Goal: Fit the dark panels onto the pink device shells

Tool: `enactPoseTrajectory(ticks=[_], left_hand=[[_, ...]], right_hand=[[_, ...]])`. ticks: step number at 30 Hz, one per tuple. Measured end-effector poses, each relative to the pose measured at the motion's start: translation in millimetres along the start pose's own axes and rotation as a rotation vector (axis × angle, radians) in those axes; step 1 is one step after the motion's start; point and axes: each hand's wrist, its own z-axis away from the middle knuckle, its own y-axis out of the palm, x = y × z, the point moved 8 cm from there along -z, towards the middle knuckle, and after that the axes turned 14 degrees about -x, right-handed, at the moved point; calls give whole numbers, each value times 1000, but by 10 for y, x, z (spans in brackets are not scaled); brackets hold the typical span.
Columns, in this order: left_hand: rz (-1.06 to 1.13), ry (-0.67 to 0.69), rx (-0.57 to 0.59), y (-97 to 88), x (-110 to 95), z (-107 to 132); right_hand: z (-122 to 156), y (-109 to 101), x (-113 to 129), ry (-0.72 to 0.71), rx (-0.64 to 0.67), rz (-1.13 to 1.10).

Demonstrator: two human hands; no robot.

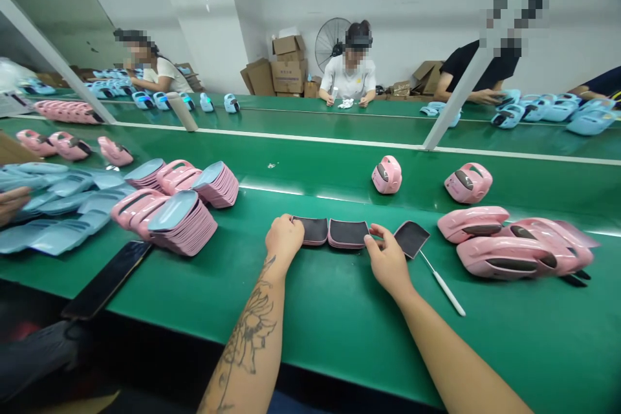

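Note:
Two dark-faced, pink-edged curved panels lie side by side: a left panel and a right panel. My left hand is closed on the left panel's outer corner, its fingertips partly hidden. At the right panel's outer edge is my right hand, with curled fingers and the thumb against that edge. Just beyond it rests another dark panel, tilted, with a white-handled thin tool beside it. Several glossy pink housings with handles lie farther right.
Stacks of pink-edged panels topped with blue pieces stand left, near a black phone. Blue shells and another person's hand are at far left. Pink units sit beyond. A white post rises from the divider; co-workers sit opposite.

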Motion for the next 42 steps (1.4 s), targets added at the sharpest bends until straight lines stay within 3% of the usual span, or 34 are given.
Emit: enactPoseTrajectory(ticks=[4,10,13,17,25,30,36,42], left_hand=[[139,-7,-62,-63,21,-45],[464,-102,-244,-214,70,-129],[655,-152,-206,-108,-21,-46],[777,-123,-145,62,-248,171],[720,55,-200,286,-572,500],[617,130,-218,294,-685,612],[552,148,-215,262,-696,582],[615,77,-176,361,-583,561]], right_hand=[[10,0,-20,13,9,-4],[12,23,-33,26,23,-31],[15,50,-42,40,40,-69],[13,73,-50,62,49,-117],[-2,58,-9,97,24,-185],[-7,44,-34,130,-13,-207],[-22,64,-41,130,-15,-207],[-7,56,-16,123,-10,-223]])
